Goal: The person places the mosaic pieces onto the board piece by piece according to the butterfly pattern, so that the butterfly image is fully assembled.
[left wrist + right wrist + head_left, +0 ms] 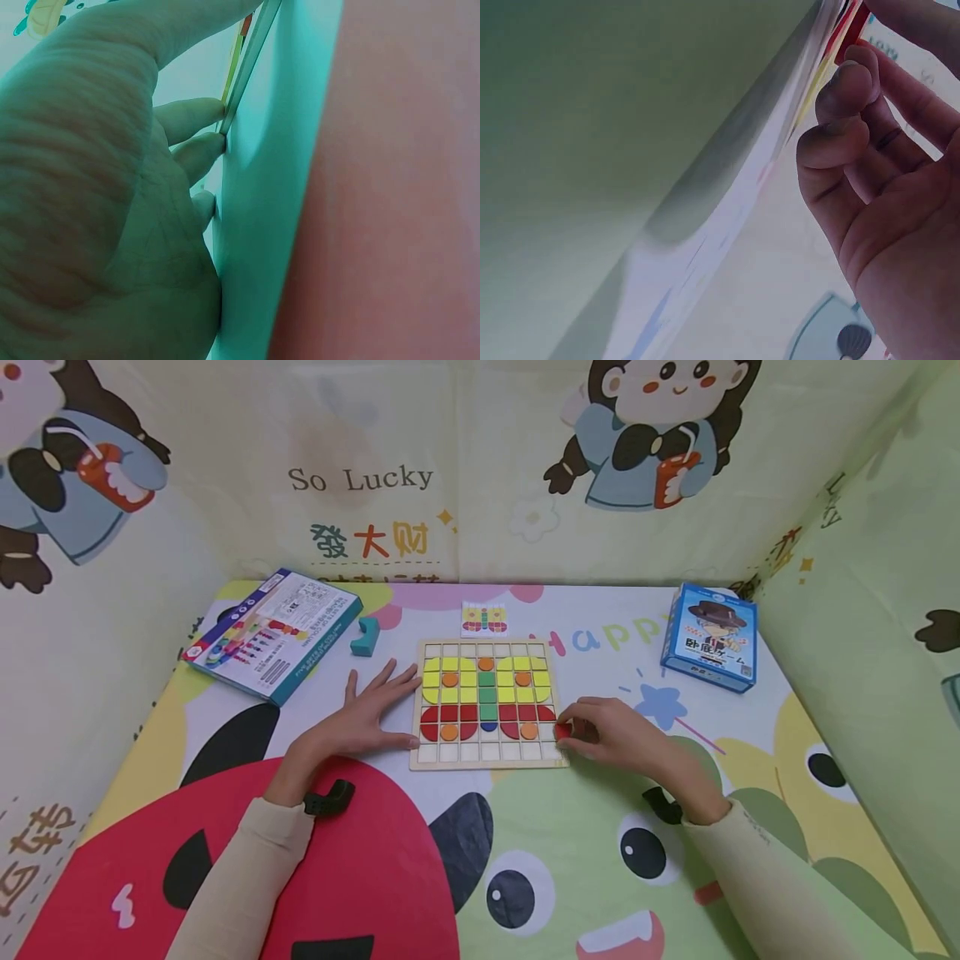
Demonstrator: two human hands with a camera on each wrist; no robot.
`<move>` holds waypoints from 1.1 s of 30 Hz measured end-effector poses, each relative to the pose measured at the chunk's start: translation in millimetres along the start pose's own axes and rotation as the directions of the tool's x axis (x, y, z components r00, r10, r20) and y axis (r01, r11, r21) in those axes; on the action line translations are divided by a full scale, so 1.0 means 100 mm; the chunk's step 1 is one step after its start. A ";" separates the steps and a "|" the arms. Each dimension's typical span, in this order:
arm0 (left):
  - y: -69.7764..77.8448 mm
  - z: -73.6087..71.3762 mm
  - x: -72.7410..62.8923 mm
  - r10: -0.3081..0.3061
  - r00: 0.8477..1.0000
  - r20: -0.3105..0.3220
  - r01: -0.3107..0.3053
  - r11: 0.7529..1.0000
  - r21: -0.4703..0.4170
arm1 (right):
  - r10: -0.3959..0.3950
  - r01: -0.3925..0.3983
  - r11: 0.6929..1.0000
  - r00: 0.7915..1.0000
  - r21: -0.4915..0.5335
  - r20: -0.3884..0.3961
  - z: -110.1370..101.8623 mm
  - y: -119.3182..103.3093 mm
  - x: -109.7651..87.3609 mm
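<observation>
A wooden-framed grid board [465,766] lies flat on the table in the head view. Yellow, red, green, orange and blue pieces form a butterfly on it. My left hand [367,714] lies at the board's left side, fingers spread, thumb and fingertips touching the frame. In the left wrist view, straight fingers meet the board's thin edge [253,60]. At the right edge, my right hand [618,737] pinches a small red piece [562,732] between thumb and fingers. That red piece [853,34] also shows in the right wrist view; its full shape is hidden.
A small butterfly picture card [484,619] lies behind the board. A teal bent block [366,637] sits beside a large flat game box [277,631] at left. Toward the back right is a blue box [709,639]. Printed cloth covers the table and surrounding walls.
</observation>
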State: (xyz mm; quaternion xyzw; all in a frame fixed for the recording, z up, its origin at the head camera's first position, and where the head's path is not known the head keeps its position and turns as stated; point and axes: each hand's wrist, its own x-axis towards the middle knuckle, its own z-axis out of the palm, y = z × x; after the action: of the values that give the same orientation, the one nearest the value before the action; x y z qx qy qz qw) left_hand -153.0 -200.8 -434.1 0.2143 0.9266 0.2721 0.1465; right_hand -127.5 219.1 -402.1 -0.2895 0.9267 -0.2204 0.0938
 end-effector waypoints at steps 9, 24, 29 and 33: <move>0.01 0.01 0.03 -0.001 1.000 0.007 0.001 1.000 0.011 | 0.038 -0.036 0.997 0.999 -0.074 0.035 0.07 -0.13 0.14; 0.03 -0.01 0.02 -0.007 1.000 0.009 0.006 1.000 0.007 | 0.032 -0.031 0.996 0.999 -0.079 0.010 0.08 -0.09 0.15; 0.03 -0.01 0.01 -0.006 1.000 0.008 0.006 1.000 0.004 | 0.027 -0.026 0.997 0.999 -0.078 0.016 0.08 -0.08 0.16; 0.02 0.00 0.01 -0.006 1.000 0.009 0.006 1.000 0.003 | 0.013 -0.012 0.998 1.000 -0.068 0.019 0.08 -0.09 0.16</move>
State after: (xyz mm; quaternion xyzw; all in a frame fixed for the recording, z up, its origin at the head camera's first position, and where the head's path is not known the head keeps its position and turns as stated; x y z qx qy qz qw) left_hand -153.2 -198.9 -432.8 0.2128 0.9271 0.2692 0.1509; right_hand -134.0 200.6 -405.6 -0.2888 0.9345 -0.1853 0.0944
